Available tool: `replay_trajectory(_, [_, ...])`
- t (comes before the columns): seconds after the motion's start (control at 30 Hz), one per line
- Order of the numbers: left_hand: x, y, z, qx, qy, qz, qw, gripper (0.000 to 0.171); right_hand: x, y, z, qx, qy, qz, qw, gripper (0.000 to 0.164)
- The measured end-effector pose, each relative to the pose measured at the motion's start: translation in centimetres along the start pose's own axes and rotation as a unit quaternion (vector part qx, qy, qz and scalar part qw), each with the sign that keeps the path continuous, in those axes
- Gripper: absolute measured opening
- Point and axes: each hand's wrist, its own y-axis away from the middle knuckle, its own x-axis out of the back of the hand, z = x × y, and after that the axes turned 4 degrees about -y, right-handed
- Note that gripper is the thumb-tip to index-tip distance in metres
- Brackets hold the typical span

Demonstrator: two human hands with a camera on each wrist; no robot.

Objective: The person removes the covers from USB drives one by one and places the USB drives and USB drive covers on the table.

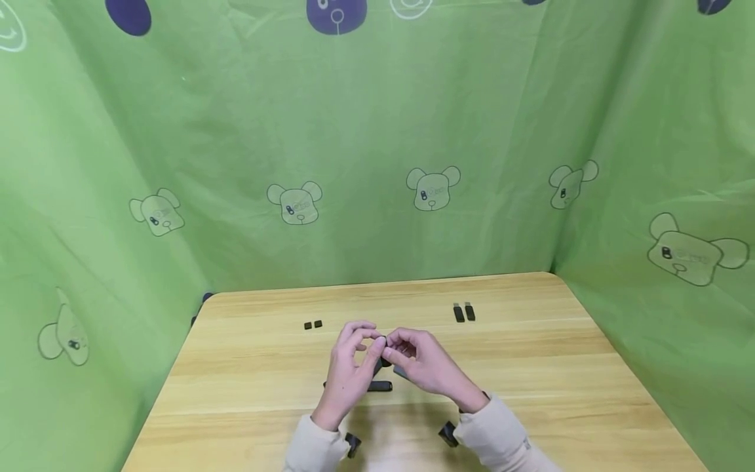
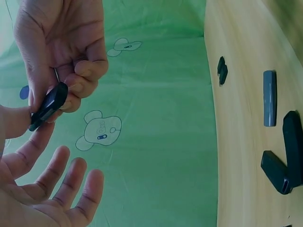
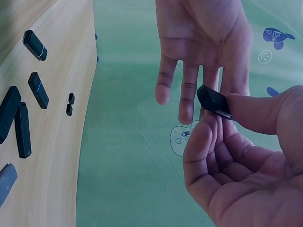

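Above the table, my two hands meet at a small black USB flash drive (image 2: 49, 106). The left hand (image 1: 348, 373) pinches its near end between thumb and index finger, with the other fingers spread. My right hand (image 1: 427, 364) grips it with the thumb on one side and curled fingers on the other. Fingers cover part of the drive (image 3: 213, 101) in every view. Beneath the hands lie a black stick (image 1: 379, 386) and a grey stick (image 2: 270, 98), partly hidden by the hands in the head view.
Two black USB sticks (image 1: 464, 313) with metal plugs showing lie at the back right of the wooden table (image 1: 248, 367). Two small black square pieces (image 1: 313, 324) lie at the back left. A green curtain (image 1: 366, 249) stands behind the table and along its sides.
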Motion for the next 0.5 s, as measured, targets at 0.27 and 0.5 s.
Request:
replay_trajectory(0.27, [0.1,-0.12,-0.41,-0.007,0.0,0.007,1.0,0.013,-0.52,-0.12,0.1,-0.016,0.008,-0.008,1.0,0.014])
replay_trajectory(0.5, [0.17,-0.01,-0.27,0.025,0.028,0.029,0.9989,0.013,-1.03,-0.16,-0.33,0.002,0.018,0.008,1.0,0.008])
